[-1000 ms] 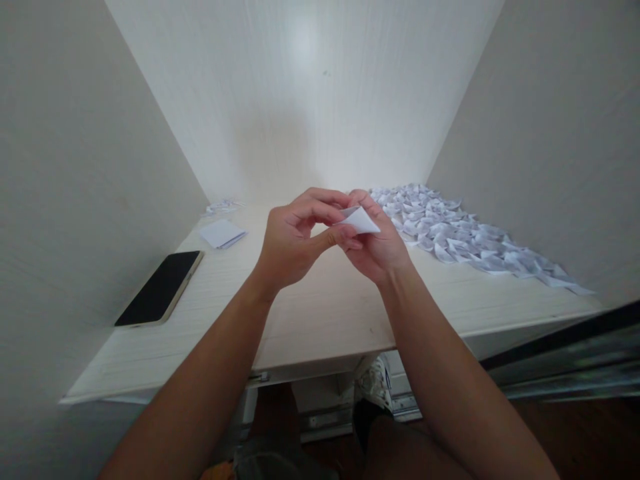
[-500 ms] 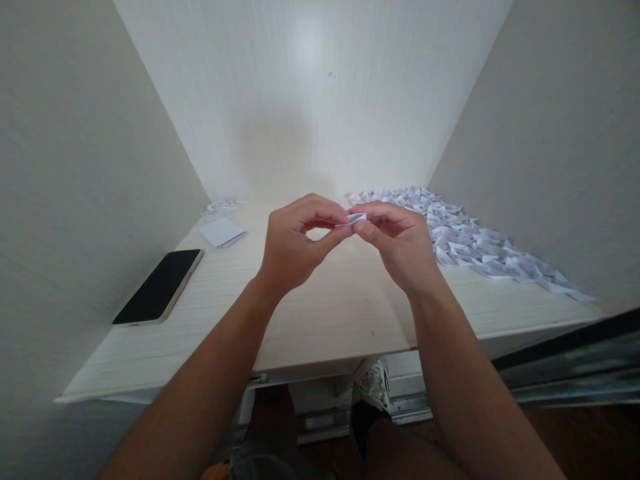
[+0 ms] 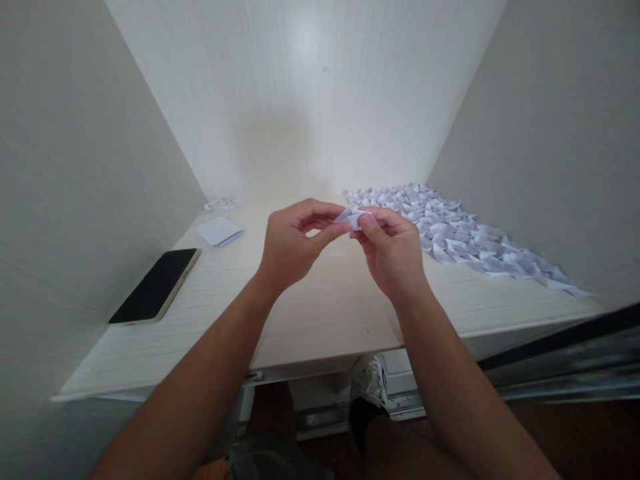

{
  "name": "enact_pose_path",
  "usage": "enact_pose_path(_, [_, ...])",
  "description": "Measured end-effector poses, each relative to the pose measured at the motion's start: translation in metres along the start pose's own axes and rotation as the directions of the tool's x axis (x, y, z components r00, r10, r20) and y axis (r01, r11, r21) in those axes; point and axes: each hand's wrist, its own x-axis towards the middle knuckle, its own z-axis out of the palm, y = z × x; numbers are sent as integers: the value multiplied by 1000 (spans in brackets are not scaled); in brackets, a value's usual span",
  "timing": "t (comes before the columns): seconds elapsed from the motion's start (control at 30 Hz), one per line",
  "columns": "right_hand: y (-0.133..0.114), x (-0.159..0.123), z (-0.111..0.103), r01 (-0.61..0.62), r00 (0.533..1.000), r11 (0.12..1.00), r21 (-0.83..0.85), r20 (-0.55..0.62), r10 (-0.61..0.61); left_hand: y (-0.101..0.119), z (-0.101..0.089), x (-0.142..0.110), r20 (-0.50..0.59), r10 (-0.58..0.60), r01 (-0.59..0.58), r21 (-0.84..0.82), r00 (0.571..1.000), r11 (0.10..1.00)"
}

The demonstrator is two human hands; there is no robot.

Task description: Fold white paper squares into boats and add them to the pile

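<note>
Pinching folded paper (image 3: pixel 350 217) from both sides!
My left hand (image 3: pixel 293 240) and right hand (image 3: pixel 396 252) grip it thumb-to-finger; light, even pressure should spare folds.

folded paper (image 3: pixel 351 219) partly covered by fingers (image 3: pixel 371 225), forearms (image 3: pixel 195 373) cropped below, far-left white scraps (image 3: pixel 223 205) blurred

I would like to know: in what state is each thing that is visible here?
Left hand: closed, pinching the folded paper
Right hand: closed, its thumb pressed on the same paper
Folded paper: held up between both hands, creased
Phone: lying flat, screen dark
Paper stack: lying flat
Pile: folded pieces, heaped loosely
Shoe: worn, laced
</note>
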Motion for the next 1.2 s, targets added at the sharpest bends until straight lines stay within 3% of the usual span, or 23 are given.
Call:
enact_pose_path(0.13, [0,-2,0,-11,999,1000,-24,49,12,1,-2,1,-12,10,-11,-9,1000,1000])
enact_pose_path(0.4, [-7,-4,1,43,993,988,-146,116,-26,8,-4,2,124,-141,150,-64,982,987])
enact_pose_path(0.6, [-14,-6,3,82,989,975,-207,134,-55,5,-4,3,53,-138,143,-103,989,984])
enact_pose_path(0.87, [-18,-6,7,192,976,939,-286,154,-152,4,-5,1,29,-127,128,-40,992,991])
enact_pose_path(1.03, [-18,-1,0,155,977,920,-360,195,-88,2,-6,1,21,-131,132,-33,991,991])
enact_pose_path(1.2, [-24,7,-13,116,930,886,-449,363,61,-1,-13,2,53,-173,177,-70,983,982])
